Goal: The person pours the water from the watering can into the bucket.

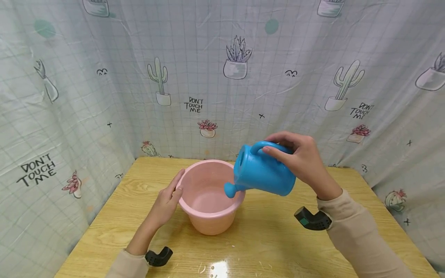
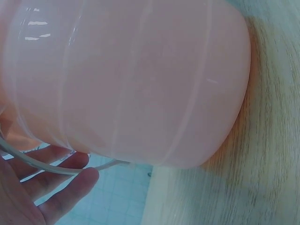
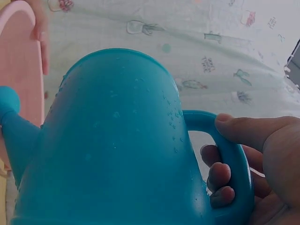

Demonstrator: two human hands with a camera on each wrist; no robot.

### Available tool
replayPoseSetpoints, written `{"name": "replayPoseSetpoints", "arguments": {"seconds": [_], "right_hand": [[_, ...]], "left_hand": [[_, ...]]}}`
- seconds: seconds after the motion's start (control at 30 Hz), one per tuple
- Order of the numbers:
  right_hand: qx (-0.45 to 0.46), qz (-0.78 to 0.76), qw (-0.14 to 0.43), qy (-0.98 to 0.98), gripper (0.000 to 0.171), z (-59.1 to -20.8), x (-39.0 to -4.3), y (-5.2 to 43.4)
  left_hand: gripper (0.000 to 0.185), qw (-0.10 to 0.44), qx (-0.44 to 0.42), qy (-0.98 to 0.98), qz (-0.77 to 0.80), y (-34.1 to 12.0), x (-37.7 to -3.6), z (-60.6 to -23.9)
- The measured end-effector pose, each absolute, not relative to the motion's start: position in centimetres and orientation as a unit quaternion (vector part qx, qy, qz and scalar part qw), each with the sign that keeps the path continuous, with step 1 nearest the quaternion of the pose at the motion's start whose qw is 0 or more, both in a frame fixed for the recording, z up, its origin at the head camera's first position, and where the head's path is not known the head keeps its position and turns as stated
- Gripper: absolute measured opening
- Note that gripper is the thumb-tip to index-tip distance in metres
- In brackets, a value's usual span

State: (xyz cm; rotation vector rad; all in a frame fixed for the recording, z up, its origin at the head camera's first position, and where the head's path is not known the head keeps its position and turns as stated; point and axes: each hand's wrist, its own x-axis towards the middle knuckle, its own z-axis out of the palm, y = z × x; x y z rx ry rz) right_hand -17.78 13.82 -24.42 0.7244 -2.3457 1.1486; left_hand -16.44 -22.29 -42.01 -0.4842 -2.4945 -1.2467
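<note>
A pink plastic bucket (image 1: 208,200) stands on the wooden table (image 1: 271,239). My left hand (image 1: 170,199) rests with straight fingers (image 2: 61,187) against the bucket's left rim and wall (image 2: 131,84). My right hand (image 1: 302,158) grips the handle (image 3: 229,159) of a blue watering can (image 1: 264,172), thumb on top and fingers curled through the loop. The can (image 3: 112,150) is tilted left, its spout (image 1: 230,190) hanging over the bucket's right rim. Water drops cling to the can's side. The bucket's inside looks wet; no stream is visible.
A cactus-print curtain (image 1: 222,77) encloses the table on the left, back and right. Black wrist camera mounts (image 1: 313,220) sit on both forearms. Bare tabletop lies in front of the bucket and to its right.
</note>
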Motion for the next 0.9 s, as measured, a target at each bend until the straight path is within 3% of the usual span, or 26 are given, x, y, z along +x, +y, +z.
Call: {"name": "replayPoseSetpoints", "arguments": {"seconds": [0.63, 0.9], "right_hand": [[0.264, 0.398, 0.212, -0.852, 0.02, -23.81, -17.8, 13.94], [0.274, 0.406, 0.184, -0.852, 0.02, -23.8, -17.8, 13.94]], "left_hand": [[0.049, 0.154, -0.167, -0.87, -0.438, -22.05, -16.65, -41.85], [0.049, 0.152, -0.16, -0.871, -0.44, -22.12, -16.51, -41.82]]}}
